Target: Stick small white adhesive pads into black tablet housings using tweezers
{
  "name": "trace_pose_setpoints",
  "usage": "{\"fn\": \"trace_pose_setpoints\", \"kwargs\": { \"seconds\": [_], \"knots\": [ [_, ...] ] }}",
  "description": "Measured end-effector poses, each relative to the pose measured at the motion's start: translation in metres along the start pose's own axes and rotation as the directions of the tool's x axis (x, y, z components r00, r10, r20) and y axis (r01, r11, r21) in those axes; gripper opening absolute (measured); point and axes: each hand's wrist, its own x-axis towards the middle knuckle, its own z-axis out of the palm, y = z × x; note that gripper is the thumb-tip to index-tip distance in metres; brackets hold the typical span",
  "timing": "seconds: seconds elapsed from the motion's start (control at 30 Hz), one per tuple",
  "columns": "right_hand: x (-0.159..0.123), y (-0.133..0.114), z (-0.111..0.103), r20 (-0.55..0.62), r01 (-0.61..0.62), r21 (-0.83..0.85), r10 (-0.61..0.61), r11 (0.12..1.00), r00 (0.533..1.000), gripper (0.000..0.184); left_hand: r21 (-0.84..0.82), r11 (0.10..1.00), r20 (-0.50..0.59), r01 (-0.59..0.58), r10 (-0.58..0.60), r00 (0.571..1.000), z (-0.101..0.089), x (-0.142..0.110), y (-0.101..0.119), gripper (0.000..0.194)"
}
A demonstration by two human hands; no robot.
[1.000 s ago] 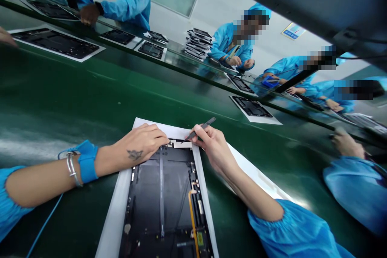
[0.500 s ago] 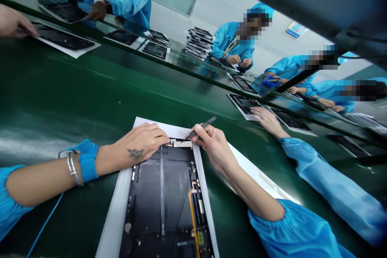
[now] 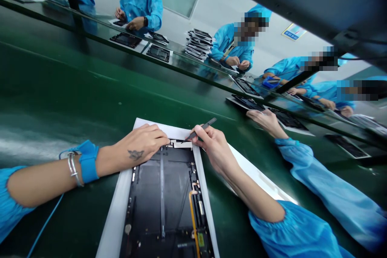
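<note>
- A worker in a blue smock bends over a dark tablet housing (image 3: 160, 205) lying face up on a white sheet (image 3: 115, 209), which sits on a green worktop (image 3: 66, 92) directly in front of the worker's body.
- The left hand (image 3: 140, 143) lies across the housing's top edge, fingers together and curled down on the corner of the housing, gripping nothing that can be seen.
- The right hand (image 3: 211, 147) is clamped on a pair of dark tweezers (image 3: 203, 128), its tips touching a small white strip (image 3: 183, 144) at the housing's top edge, just beside the left fingertips.
- A blue wrist strap (image 3: 87, 168) circles the left wrist beside silver bangles (image 3: 71, 168), and a thin blue cord (image 3: 45, 221) runs from it down across the worktop. A small dark tattoo (image 3: 135, 154) marks the back of the left hand.
- An orange flex cable (image 3: 192, 217) runs along the housing's right side, ending near a yellow label (image 3: 200, 239) whose print is too small to read.
- Across the worktop, blue-clad co-workers handle similar housings, one co-worker's hand (image 3: 266, 123) resting on a panel; a stack of housings (image 3: 198, 44) stands beyond. A wall sign (image 3: 293, 32) is unreadable.
</note>
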Motion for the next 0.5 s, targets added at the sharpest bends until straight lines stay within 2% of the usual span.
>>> {"fn": "trace_pose_setpoints", "kwargs": {
  "seconds": [0.37,0.5],
  "knots": [
    [-0.0005,-0.0016,0.0001,0.019,0.012,-0.043,-0.011,0.999,1.0,0.05,0.005,1.0,0.031,-0.001,0.0,1.0,0.0006,0.0004,0.0002,0.026],
    [-0.0003,-0.0009,-0.0004,0.023,0.021,-0.065,-0.019,0.998,1.0,0.052,-0.011,1.0,0.005,0.003,-0.003,1.0,0.0,0.0005,-0.0002,0.026]
  ]
}}
